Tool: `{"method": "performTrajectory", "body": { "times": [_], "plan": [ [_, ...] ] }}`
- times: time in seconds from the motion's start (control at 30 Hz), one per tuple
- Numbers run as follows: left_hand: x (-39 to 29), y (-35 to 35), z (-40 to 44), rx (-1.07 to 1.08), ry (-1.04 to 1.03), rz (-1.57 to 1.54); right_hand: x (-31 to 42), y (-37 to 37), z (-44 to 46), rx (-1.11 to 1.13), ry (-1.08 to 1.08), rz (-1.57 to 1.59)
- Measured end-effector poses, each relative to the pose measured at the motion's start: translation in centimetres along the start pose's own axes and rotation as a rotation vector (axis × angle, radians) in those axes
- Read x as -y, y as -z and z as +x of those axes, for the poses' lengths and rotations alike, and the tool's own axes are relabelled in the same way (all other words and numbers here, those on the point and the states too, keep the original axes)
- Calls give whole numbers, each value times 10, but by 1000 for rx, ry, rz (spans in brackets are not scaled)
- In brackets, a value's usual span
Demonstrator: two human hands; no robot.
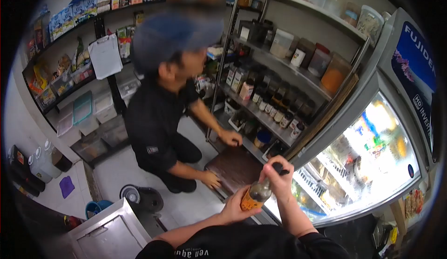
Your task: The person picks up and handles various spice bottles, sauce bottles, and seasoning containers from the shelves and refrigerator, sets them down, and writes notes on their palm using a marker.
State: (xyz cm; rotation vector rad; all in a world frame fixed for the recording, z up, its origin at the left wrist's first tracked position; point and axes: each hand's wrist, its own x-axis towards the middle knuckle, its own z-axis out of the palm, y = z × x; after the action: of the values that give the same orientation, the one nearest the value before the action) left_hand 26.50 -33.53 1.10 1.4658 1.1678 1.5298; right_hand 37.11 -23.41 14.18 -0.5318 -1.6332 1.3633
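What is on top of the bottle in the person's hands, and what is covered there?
The right hand grips the top of the bottle, with a black piece, perhaps a cap, showing within it. The hand hides the mouth; whether it is open cannot be seen.

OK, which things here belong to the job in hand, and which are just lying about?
In use:
bottle, in the left hand
black piece, perhaps its cap, in the right hand

Seemingly not involved:
clipboard
teal-lidded box
shelved orange tub
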Motion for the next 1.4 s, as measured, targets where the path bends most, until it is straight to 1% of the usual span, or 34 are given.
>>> {"method": "performTrajectory", "body": {
  "times": [0.03,0.07,0.1,0.17,0.2,0.3,0.43,0.63,0.7,0.77,0.83,0.9,0.97,1.07,1.13,1.23,1.27,1.3,1.33,1.4],
  "plan": [
    [6,0,0,70,30,-85,4,0,0,-14,-5,79],
    [9,-1,0,105,78,-240,7,2,1,9,34,94],
    [5,0,0,100,106,-252,8,3,2,32,74,112],
    [-4,5,2,185,30,-165,6,6,2,72,68,133],
    [-5,3,2,187,49,-182,5,6,2,88,85,135],
    [-7,-1,-1,132,93,-162,3,3,1,59,51,34],
    [-1,-7,-2,44,106,-110,-6,5,2,-25,30,-12],
    [4,-9,1,17,94,-53,-10,5,4,-80,-7,-69],
    [5,-10,3,22,56,-42,-9,7,4,-26,48,-144],
    [5,-8,2,36,64,-37,-11,11,5,-1,125,-219],
    [7,-8,1,63,54,-36,-6,8,6,10,219,-218],
    [7,-7,1,74,56,-42,-8,15,6,81,236,-216],
    [11,-8,-1,67,34,-27,-10,18,4,95,241,-220],
    [13,-9,0,75,18,-44,-1,12,6,73,163,-274],
    [14,-9,-1,82,75,-115,0,10,6,57,104,-276],
    [18,-10,-2,58,83,-108,1,9,6,45,42,-246],
    [15,-11,1,8,-9,-75,2,8,7,48,52,-234],
    [17,-12,2,46,-17,-75,3,7,5,46,59,-223],
    [21,-13,1,33,-6,-103,8,9,3,63,34,-261],
    [27,-17,-2,34,38,-180,11,17,0,99,120,-432]
  ]
}}
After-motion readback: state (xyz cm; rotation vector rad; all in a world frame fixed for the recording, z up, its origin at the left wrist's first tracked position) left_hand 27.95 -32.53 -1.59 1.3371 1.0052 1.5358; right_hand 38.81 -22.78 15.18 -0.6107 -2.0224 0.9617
